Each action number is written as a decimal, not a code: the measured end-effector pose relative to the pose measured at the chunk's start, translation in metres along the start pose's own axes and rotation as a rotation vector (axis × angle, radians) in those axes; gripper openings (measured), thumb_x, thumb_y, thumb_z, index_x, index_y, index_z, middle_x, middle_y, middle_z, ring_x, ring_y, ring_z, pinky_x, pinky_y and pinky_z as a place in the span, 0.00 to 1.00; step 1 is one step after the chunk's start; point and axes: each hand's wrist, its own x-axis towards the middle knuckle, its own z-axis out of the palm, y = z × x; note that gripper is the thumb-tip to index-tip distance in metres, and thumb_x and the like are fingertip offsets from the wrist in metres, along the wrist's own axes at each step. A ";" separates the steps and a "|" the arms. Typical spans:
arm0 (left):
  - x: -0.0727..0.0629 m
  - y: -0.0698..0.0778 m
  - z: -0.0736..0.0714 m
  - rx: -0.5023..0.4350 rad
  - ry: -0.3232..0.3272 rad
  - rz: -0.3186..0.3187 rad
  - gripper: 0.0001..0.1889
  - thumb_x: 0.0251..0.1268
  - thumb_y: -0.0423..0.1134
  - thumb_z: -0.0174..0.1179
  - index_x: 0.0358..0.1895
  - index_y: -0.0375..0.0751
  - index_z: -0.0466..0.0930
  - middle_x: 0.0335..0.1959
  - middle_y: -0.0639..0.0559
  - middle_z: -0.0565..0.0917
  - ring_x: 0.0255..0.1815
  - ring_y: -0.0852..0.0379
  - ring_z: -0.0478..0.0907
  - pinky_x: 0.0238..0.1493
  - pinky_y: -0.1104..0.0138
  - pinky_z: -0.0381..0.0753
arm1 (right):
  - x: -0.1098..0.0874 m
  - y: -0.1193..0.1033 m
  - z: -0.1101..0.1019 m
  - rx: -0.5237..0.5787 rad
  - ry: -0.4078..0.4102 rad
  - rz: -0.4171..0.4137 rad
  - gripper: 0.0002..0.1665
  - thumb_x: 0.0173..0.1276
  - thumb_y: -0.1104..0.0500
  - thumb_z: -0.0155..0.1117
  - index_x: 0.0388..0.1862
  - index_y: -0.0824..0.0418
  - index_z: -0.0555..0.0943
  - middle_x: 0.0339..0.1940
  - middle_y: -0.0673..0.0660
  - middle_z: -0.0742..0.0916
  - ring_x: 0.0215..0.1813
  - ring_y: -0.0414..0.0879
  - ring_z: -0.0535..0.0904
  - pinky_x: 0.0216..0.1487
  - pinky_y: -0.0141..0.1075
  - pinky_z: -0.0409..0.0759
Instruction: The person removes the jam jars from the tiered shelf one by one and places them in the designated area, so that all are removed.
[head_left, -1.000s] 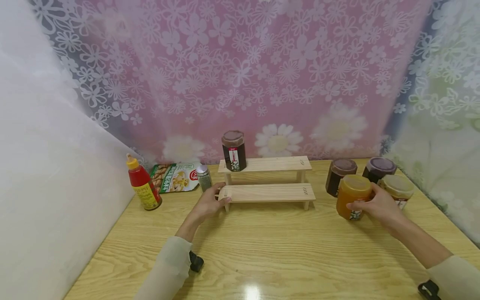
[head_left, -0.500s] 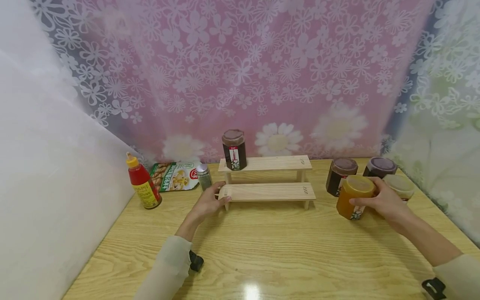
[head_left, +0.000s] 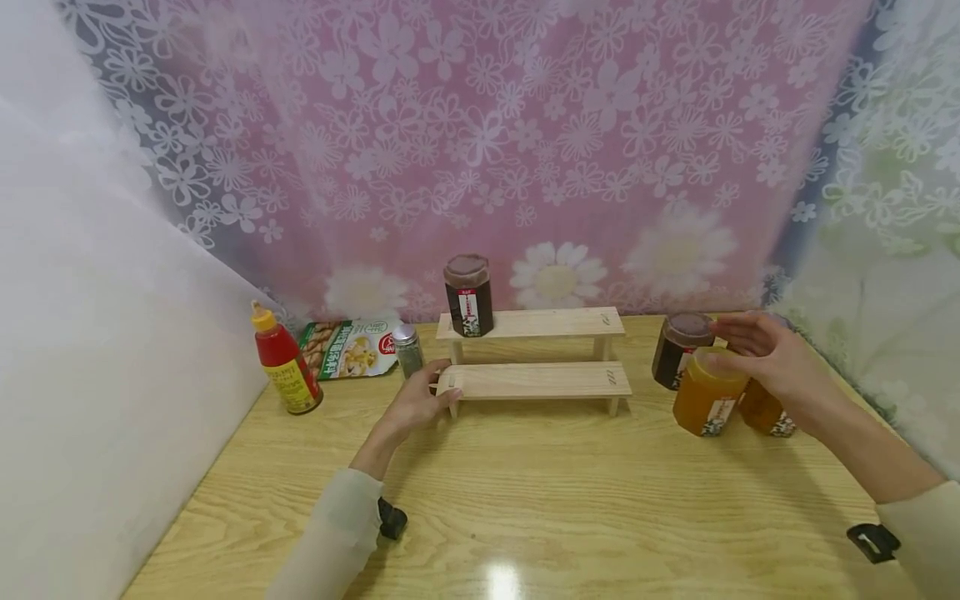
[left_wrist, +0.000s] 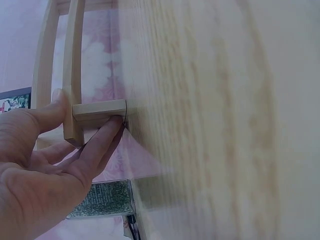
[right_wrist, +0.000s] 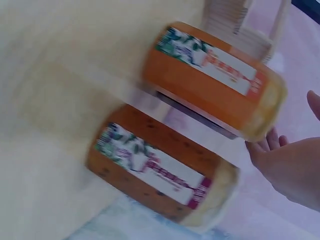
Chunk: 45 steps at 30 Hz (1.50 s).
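In the head view, my left hand (head_left: 416, 400) grips the left end of the lower step of a two-step wooden rack (head_left: 536, 381). The left wrist view has its thumb on the step's board and its fingers by the leg (left_wrist: 100, 109). My right hand (head_left: 783, 367) hovers by the lid of an orange jar (head_left: 701, 404), fingers extended and holding nothing. The right wrist view puts that hand (right_wrist: 290, 162) beside the jar's lid end. A darker amber jar (right_wrist: 160, 170) stands right next to it. On the rack's upper step, at the left, sits a dark jar (head_left: 468, 304).
Another dark jar (head_left: 669, 358) stands behind the orange one; a purple-lidded jar further back is mostly hidden by my right hand. At the left are a red sauce bottle (head_left: 288, 371), a green food packet (head_left: 352, 350) and a metal-capped shaker (head_left: 407, 352).
My right hand has let go of the orange jar and risen toward its lid, fingers straightening. The orange jar has turned slightly where it stands. My left hand stays on the rack.
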 end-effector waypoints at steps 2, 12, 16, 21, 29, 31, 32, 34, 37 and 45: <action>0.001 0.001 -0.001 0.002 -0.001 0.000 0.32 0.75 0.37 0.65 0.78 0.38 0.66 0.68 0.32 0.76 0.65 0.37 0.77 0.60 0.49 0.81 | 0.003 -0.009 0.000 0.007 -0.009 -0.016 0.28 0.78 0.61 0.64 0.71 0.46 0.68 0.61 0.30 0.77 0.60 0.19 0.72 0.54 0.17 0.71; 0.002 0.000 -0.002 0.014 0.007 -0.001 0.32 0.75 0.36 0.65 0.78 0.38 0.66 0.68 0.32 0.76 0.65 0.37 0.77 0.61 0.49 0.80 | 0.028 -0.038 0.034 0.037 -0.096 -0.053 0.32 0.78 0.56 0.66 0.76 0.55 0.66 0.67 0.45 0.77 0.63 0.30 0.73 0.57 0.20 0.75; 0.000 0.000 -0.001 0.009 0.003 -0.004 0.32 0.74 0.36 0.65 0.78 0.37 0.66 0.67 0.32 0.77 0.64 0.37 0.77 0.60 0.49 0.81 | 0.040 -0.045 0.056 0.059 -0.128 -0.076 0.34 0.78 0.55 0.65 0.77 0.60 0.64 0.70 0.54 0.76 0.67 0.36 0.72 0.61 0.21 0.73; -0.002 -0.001 0.000 0.006 0.004 -0.004 0.31 0.75 0.37 0.64 0.78 0.39 0.66 0.66 0.31 0.77 0.62 0.38 0.79 0.57 0.50 0.83 | 0.056 -0.055 0.085 0.147 -0.160 -0.083 0.36 0.78 0.58 0.65 0.78 0.64 0.63 0.74 0.62 0.75 0.76 0.55 0.68 0.69 0.32 0.73; 0.000 0.000 0.000 0.002 0.009 0.009 0.32 0.74 0.36 0.65 0.78 0.38 0.66 0.67 0.32 0.77 0.63 0.38 0.78 0.58 0.50 0.82 | 0.086 -0.066 0.127 0.250 -0.214 -0.063 0.41 0.76 0.60 0.67 0.81 0.64 0.60 0.78 0.65 0.70 0.80 0.61 0.63 0.79 0.54 0.60; 0.000 -0.001 0.000 0.005 0.009 0.009 0.31 0.75 0.35 0.65 0.77 0.37 0.66 0.67 0.32 0.77 0.63 0.38 0.78 0.58 0.51 0.82 | 0.092 -0.067 0.137 0.273 -0.215 -0.071 0.40 0.76 0.60 0.67 0.81 0.65 0.60 0.78 0.66 0.71 0.79 0.61 0.64 0.79 0.54 0.62; 0.000 -0.001 0.000 0.006 0.009 0.009 0.31 0.75 0.35 0.65 0.77 0.37 0.66 0.67 0.32 0.77 0.63 0.38 0.78 0.58 0.51 0.83 | 0.095 -0.067 0.142 0.282 -0.211 -0.071 0.40 0.76 0.61 0.67 0.81 0.64 0.61 0.78 0.65 0.71 0.79 0.61 0.65 0.78 0.54 0.63; -0.001 -0.002 0.000 0.007 0.012 0.004 0.31 0.75 0.36 0.64 0.77 0.38 0.66 0.67 0.33 0.77 0.62 0.38 0.79 0.57 0.51 0.83 | 0.101 -0.069 0.152 0.300 -0.204 -0.068 0.40 0.75 0.60 0.69 0.80 0.62 0.62 0.77 0.64 0.72 0.78 0.60 0.66 0.77 0.54 0.65; -0.001 -0.002 -0.001 0.009 0.015 -0.001 0.31 0.75 0.36 0.64 0.78 0.38 0.66 0.67 0.32 0.77 0.62 0.38 0.79 0.57 0.51 0.83 | 0.112 -0.072 0.168 0.320 -0.203 -0.064 0.42 0.73 0.59 0.70 0.80 0.62 0.63 0.77 0.64 0.72 0.79 0.61 0.66 0.77 0.55 0.65; 0.001 -0.002 -0.001 0.000 0.007 -0.002 0.31 0.75 0.37 0.64 0.78 0.40 0.67 0.67 0.32 0.77 0.62 0.38 0.79 0.58 0.51 0.83 | 0.137 -0.086 0.208 0.333 -0.185 -0.036 0.45 0.70 0.61 0.73 0.80 0.62 0.62 0.78 0.64 0.72 0.80 0.60 0.65 0.78 0.54 0.64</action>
